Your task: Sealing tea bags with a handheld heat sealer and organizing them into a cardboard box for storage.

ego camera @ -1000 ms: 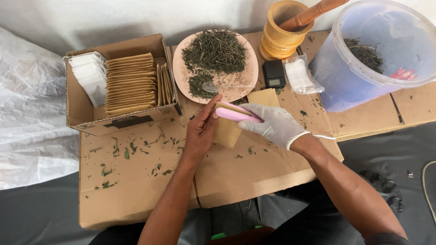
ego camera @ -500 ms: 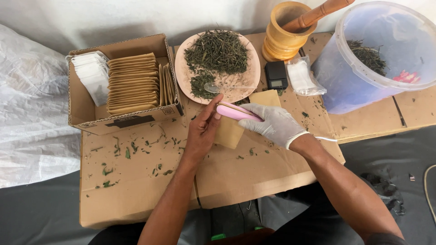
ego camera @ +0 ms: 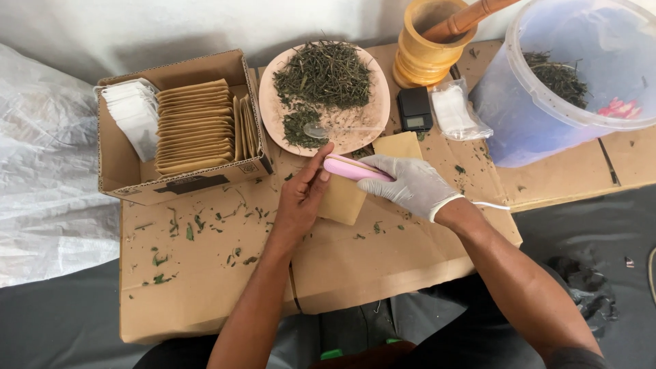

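Observation:
My right hand (ego camera: pixel 413 186), in a white glove, grips a pink handheld sealer (ego camera: pixel 352 168) clamped over the top of a brown paper pouch (ego camera: pixel 344 199). My bare left hand (ego camera: pixel 301 197) steadies the pouch from the left, fingers touching the sealer's tip. A second brown pouch (ego camera: pixel 398 145) lies just behind the sealer. A pink plate (ego camera: pixel 375 116) of dried green herbs with a clear spoon (ego camera: pixel 321 130) sits just beyond my hands.
A cardboard box (ego camera: pixel 117 164) at left holds brown pouches and white bags. Behind are a small black scale (ego camera: pixel 414 109), a plastic bag of white pads (ego camera: pixel 456 111), a wooden mortar with pestle (ego camera: pixel 427 41) and a clear tub (ego camera: pixel 547 123) with herbs. Leaf scraps litter the cardboard surface (ego camera: pixel 205 273).
Both hands stay on the pouch and sealer with only slight shifts. The view has drifted a little.

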